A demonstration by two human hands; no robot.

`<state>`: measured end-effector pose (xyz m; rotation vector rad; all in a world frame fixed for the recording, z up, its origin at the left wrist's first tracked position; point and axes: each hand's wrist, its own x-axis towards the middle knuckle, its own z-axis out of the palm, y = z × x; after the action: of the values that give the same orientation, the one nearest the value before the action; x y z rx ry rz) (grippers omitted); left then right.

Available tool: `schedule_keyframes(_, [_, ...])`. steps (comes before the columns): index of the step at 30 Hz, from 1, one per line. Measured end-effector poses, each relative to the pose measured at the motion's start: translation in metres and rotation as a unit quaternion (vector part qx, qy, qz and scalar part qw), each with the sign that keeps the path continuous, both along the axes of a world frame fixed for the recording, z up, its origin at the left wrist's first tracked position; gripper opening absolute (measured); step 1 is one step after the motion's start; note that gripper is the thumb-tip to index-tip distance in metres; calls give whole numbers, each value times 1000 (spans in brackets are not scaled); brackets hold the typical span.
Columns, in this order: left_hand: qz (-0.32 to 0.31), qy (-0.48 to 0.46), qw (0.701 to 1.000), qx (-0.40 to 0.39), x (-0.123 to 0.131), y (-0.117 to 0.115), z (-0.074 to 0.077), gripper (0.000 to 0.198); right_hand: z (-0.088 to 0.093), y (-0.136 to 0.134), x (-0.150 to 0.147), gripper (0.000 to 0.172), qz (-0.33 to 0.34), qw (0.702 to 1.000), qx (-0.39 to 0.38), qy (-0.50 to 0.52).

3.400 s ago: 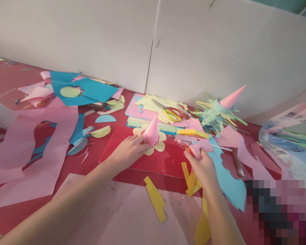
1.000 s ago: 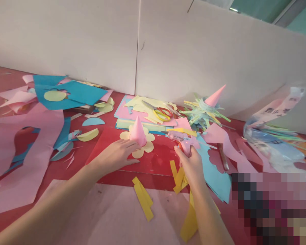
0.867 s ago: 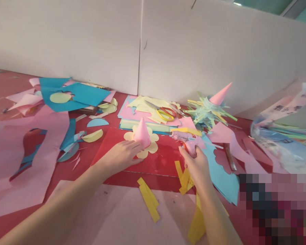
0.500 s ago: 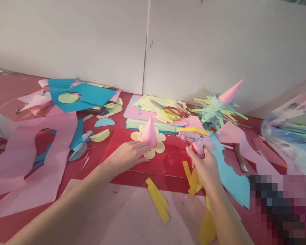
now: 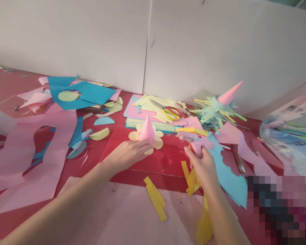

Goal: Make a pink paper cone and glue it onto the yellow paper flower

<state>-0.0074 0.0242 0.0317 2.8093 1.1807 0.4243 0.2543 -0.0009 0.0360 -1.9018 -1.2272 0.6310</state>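
Note:
A pink paper cone stands point up over a pale yellow paper flower, whose petals spread out around its base. My left hand is closed at the lower left side of the cone, its fingertips partly hidden against it. My right hand is wrapped around the handle of a pink glue gun, whose nozzle points left toward the flower. Beneath the flower lies a red sheet.
Yellow-handled scissors rest on stacked coloured paper behind the flower. A fringed piece with a pink cone stands at back right. Pink paper offcuts spread at left; yellow strips lie in front. A white panel rises behind.
My left hand has moved up against the cone's base, and the cone has shifted slightly left and up on the flower. My right hand keeps the glue gun in nearly the same place.

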Motion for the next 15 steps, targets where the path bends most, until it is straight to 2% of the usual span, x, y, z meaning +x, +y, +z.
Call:
schedule_keyframes(9, [-3,19,1000,11,-2,-1,-3,40,1,0,-2,33,-4,1000,13,22])
schedule_keyframes(15, [24,-19,1000,-3,3,-2,-6,23,1,-1,-3,33,-9,1000,21,11])
